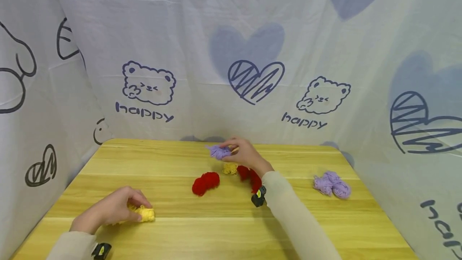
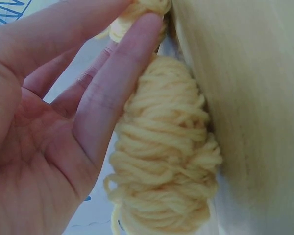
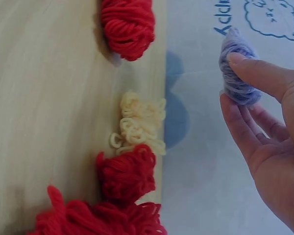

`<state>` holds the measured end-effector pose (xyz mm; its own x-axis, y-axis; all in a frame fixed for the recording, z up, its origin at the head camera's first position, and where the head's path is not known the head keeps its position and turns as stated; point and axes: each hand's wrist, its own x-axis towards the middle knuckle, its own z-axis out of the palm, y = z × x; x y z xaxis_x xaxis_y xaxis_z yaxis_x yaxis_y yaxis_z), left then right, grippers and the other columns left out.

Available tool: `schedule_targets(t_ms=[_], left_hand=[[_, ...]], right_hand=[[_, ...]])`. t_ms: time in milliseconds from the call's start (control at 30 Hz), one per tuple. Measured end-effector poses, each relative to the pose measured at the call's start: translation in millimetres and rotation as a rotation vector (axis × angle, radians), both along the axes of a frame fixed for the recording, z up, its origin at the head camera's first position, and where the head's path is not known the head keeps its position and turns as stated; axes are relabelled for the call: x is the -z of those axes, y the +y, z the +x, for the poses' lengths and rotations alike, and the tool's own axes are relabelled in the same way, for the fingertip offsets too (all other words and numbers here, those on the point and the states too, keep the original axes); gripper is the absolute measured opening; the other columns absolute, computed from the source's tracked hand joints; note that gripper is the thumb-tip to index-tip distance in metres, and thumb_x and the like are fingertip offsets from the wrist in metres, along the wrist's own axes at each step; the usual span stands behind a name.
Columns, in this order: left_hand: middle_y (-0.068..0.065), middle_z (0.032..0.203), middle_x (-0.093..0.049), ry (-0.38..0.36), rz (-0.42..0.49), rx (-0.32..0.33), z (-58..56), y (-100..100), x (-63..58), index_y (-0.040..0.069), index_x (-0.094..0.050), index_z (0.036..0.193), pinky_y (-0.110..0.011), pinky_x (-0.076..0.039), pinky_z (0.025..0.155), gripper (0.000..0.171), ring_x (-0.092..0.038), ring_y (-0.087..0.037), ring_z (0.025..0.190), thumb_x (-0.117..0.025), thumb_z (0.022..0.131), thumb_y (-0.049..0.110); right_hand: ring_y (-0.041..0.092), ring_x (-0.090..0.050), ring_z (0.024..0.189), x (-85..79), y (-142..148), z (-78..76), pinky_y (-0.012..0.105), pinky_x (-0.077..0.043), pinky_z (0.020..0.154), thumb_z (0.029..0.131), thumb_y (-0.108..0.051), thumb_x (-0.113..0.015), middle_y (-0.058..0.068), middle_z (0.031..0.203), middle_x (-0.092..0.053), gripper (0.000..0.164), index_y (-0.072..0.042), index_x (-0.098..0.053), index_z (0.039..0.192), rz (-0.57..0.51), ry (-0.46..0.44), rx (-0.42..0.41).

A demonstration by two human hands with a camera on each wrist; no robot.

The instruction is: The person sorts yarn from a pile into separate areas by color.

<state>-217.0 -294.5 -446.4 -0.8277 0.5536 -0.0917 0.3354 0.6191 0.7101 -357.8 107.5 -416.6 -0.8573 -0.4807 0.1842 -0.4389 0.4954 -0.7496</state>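
Toward the table's front left, my left hand (image 1: 117, 208) pinches a small yellow yarn ball (image 1: 147, 214) between thumb and fingers. A larger yellow yarn skein (image 2: 161, 147) lies beside the thumb in the left wrist view; in the head view the hand mostly covers it. My right hand (image 1: 247, 155) grips a purple yarn ball (image 1: 218, 152) by thumb and fingertips near the table's back edge. The right wrist view shows this purple ball (image 3: 237, 73) held off the table. Below it are a cream-yellow yarn bundle (image 3: 139, 125) and red yarn (image 3: 127, 174).
A red yarn skein (image 1: 205, 183) lies mid-table. More red yarn (image 1: 254, 179) sits partly under the right forearm, next to a yellow bundle (image 1: 229, 168). Purple yarn balls (image 1: 332, 184) rest at the right. A printed curtain (image 1: 198, 103) hangs behind the wooden table (image 1: 202, 236).
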Motion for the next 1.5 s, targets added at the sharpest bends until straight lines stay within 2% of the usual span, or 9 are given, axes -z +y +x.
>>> schedule_targets(t_ms=[300, 600, 800, 1033, 1500], left_hand=[[0.000, 0.107, -0.074, -0.004, -0.003, -0.001, -0.4, -1, 0.9, 0.017, -0.081, 0.107, -0.049, -0.059, 0.093, 0.029, -0.070, -0.015, 0.103, -0.086, 0.079, 0.007], [0.002, 0.107, -0.074, 0.010, -0.006, 0.003, -0.3, -1, 1.4, 0.017, -0.081, 0.107, -0.044, -0.060, 0.092, 0.030, -0.070, -0.012, 0.101, -0.086, 0.079, 0.008], [0.002, 0.106, -0.074, 0.022, -0.008, 0.010, -0.3, 0, 0.9, 0.017, -0.081, 0.106, -0.035, -0.061, 0.090, 0.029, -0.069, -0.009, 0.100, -0.086, 0.079, 0.008], [0.002, 0.107, -0.074, 0.017, -0.003, 0.012, -0.5, 0, 0.6, 0.016, -0.081, 0.107, -0.043, -0.061, 0.092, 0.029, -0.070, -0.010, 0.101, -0.086, 0.079, 0.008], [0.001, 0.108, -0.074, 0.018, -0.001, 0.013, 0.1, -1, 1.2, 0.017, -0.081, 0.108, -0.041, -0.061, 0.092, 0.029, -0.070, -0.010, 0.102, -0.086, 0.080, 0.010]], right_hand=[[0.026, -0.062, 0.106, -9.3, 14, 11.0, 0.036, -0.062, 0.093, 0.084, -0.008, -0.085, 0.009, 0.119, -0.063, 0.038, -0.013, -0.077, 0.121, -0.054, -0.022, 0.034], [0.030, -0.062, 0.105, -10.7, 25, 23.7, 0.038, -0.062, 0.093, 0.083, -0.004, -0.085, 0.011, 0.115, -0.063, 0.039, -0.010, -0.077, 0.121, -0.059, 0.006, 0.014], [0.027, -0.063, 0.105, -11.6, 35, 31.8, 0.037, -0.062, 0.093, 0.082, -0.006, -0.086, 0.009, 0.120, -0.064, 0.038, -0.011, -0.078, 0.119, -0.068, -0.007, 0.019], [0.028, -0.063, 0.108, -9.5, 51, 36.9, 0.039, -0.061, 0.096, 0.082, -0.009, -0.087, 0.007, 0.122, -0.064, 0.038, -0.016, -0.078, 0.119, -0.051, -0.010, 0.050], [0.030, -0.062, 0.109, -5.7, 94, 54.0, 0.036, -0.062, 0.093, 0.081, -0.007, -0.087, 0.012, 0.131, -0.063, 0.042, -0.011, -0.076, 0.122, -0.091, -0.026, 0.067]])
